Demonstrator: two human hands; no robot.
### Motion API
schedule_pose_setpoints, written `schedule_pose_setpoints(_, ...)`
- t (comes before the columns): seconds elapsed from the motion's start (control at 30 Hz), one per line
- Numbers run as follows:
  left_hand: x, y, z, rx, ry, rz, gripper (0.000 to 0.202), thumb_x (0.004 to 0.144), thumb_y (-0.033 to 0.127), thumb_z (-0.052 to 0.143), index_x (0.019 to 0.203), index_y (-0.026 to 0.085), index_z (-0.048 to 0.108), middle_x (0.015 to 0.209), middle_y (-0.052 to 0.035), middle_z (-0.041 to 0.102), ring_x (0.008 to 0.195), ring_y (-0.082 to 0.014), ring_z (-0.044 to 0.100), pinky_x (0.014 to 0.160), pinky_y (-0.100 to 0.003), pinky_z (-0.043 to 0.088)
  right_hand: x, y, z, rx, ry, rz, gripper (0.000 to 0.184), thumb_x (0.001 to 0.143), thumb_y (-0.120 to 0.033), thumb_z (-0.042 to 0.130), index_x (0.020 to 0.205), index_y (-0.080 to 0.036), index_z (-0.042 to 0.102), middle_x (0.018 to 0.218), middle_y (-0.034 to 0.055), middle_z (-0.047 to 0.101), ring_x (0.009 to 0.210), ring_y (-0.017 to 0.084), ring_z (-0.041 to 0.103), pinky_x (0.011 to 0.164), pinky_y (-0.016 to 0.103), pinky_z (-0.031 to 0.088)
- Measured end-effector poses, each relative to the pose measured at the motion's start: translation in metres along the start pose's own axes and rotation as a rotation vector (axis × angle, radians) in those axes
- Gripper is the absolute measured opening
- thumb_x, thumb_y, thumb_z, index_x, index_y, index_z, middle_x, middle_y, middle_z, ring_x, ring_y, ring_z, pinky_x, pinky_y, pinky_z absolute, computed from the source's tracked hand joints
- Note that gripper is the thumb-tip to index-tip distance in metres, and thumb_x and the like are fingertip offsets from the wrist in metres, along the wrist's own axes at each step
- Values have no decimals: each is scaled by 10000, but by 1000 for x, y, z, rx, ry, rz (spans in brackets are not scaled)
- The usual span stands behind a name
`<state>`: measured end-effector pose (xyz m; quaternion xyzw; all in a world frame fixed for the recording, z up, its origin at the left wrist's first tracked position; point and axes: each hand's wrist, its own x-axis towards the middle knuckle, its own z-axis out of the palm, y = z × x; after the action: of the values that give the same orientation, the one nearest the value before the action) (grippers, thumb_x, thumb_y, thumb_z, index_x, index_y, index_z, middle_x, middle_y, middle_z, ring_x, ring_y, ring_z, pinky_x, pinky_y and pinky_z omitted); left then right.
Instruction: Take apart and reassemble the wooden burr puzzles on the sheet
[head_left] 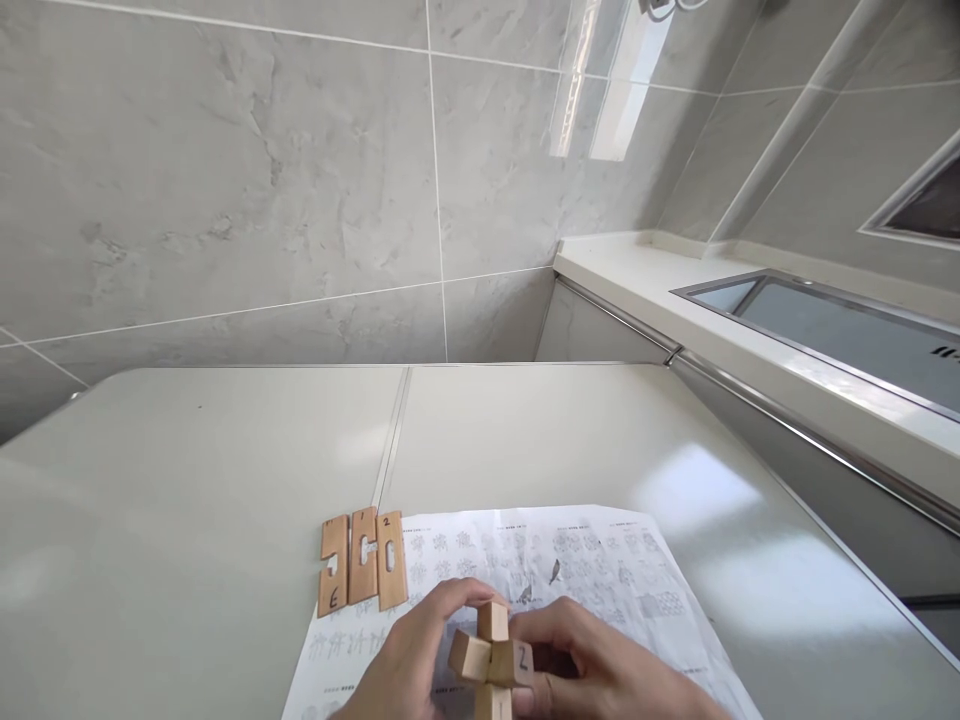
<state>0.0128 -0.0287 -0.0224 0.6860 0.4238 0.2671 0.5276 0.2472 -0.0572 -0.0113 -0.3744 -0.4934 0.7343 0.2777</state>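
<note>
Low in the view, a wooden burr puzzle (493, 655) of interlocking square bars is held between my two hands. One bar end on its right carries a handwritten 2. My left hand (409, 655) curls round its left and far side. From the right, my right hand (592, 665) pinches the bar marked 2 between thumb and fingers. Under the hands lies a large printed sheet (630, 560) with rows of small diagrams. On its left edge sit three flat slotted wooden pieces: one marked E (334, 567), one marked 1 (364, 555) and one marked 2 (391, 560).
The pale table (225, 440) has a seam running across it. To the right stands a white counter (622, 265) with a metal rail (720, 395) and an inset glass-topped panel (825, 310). A grey tiled wall (300, 180) rises behind the table.
</note>
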Motion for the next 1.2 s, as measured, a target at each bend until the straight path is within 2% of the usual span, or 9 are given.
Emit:
schedule_pose_setpoints(0.1, 1, -7, -2, 49, -9, 18, 800, 622, 553, 947, 1330, 321, 655, 1139, -86, 775, 939, -304, 764, 765, -354, 636, 1, -6, 6, -129, 58, -59, 282, 932, -361, 773, 791, -199, 590, 695, -57, 466, 644, 107, 419, 576, 235, 310)
schedule_pose_setpoints(0.23, 5, -13, -1, 68, -7, 33, 888, 603, 700, 935, 1335, 306, 623, 1194, -104, 767, 1008, -326, 766, 852, -403, 646, 7, -2, 11, -473, 256, -154, 203, 917, -179, 681, 770, -212, 545, 669, -72, 441, 620, 102, 396, 602, 242, 306)
schedule_pose_setpoints(0.33, 9, -12, 1, 49, 46, 85, 944, 631, 709, 927, 1394, 298, 551, 1178, -97, 764, 1028, -326, 770, 908, -416, 635, 12, 11, 13, -578, 307, -222, 155, 962, -251, 629, 835, -217, 546, 720, -51, 515, 640, 118, 438, 622, 249, 325)
schedule_pose_setpoints(0.5, 8, -2, 8, -73, 176, 132, 855, 647, 687, 928, 1313, 289, 567, 1021, -63, 761, 877, -294, 767, 736, -334, 605, 14, 32, 14, -580, 363, -287, 229, 1045, -408, 545, 928, -217, 590, 786, 1, 598, 659, 150, 486, 630, 269, 364)
schedule_pose_setpoints(0.6, 6, 7, 12, -124, 213, 98, 820, 627, 685, 942, 1252, 288, 589, 989, -56, 759, 865, -293, 751, 733, -340, 578, 14, 35, 14, -593, 370, -316, 247, 1060, -439, 513, 1018, -223, 626, 810, 14, 627, 655, 158, 496, 637, 278, 369)
schedule_pose_setpoints(0.8, 8, 21, 15, -201, 211, 45, 802, 656, 767, 872, 1217, 272, 582, 960, -65, 768, 852, -286, 735, 703, -333, 538, 15, 31, 12, -650, 357, -328, 282, 1053, -431, 533, 860, -227, 553, 705, -18, 554, 612, 149, 483, 590, 267, 346)
schedule_pose_setpoints(0.93, 9, 27, 15, -249, 230, -31, 766, 706, 804, 821, 1191, 261, 583, 956, -54, 747, 862, -260, 724, 817, -346, 547, 15, 42, 11, -740, 436, -427, 174, 1036, -396, 612, 1121, -248, 577, 808, -5, 659, 609, 151, 592, 600, 266, 430)
schedule_pose_setpoints(1.07, 8, 25, 17, -409, 167, -140, 702, 792, 816, 755, 1174, 255, 576, 939, -44, 713, 867, -231, 691, 805, -321, 522, 17, 53, 16, -870, 629, -611, 754, 859, -393, 839, 1471, -278, 414, 1226, 124, 675, 881, 252, 726, 714, 337, 581)
schedule_pose_setpoints(1.2, 4, 19, 25, -562, 49, -172, 722, 782, 818, 769, 1191, 257, 571, 922, -27, 680, 811, -198, 647, 746, -294, 486, 20, 49, 23, -965, 716, -645, 779, 802, -210, 783, 1488, -285, 421, 1322, 159, 616, 1053, 319, 706, 800, 391, 613)
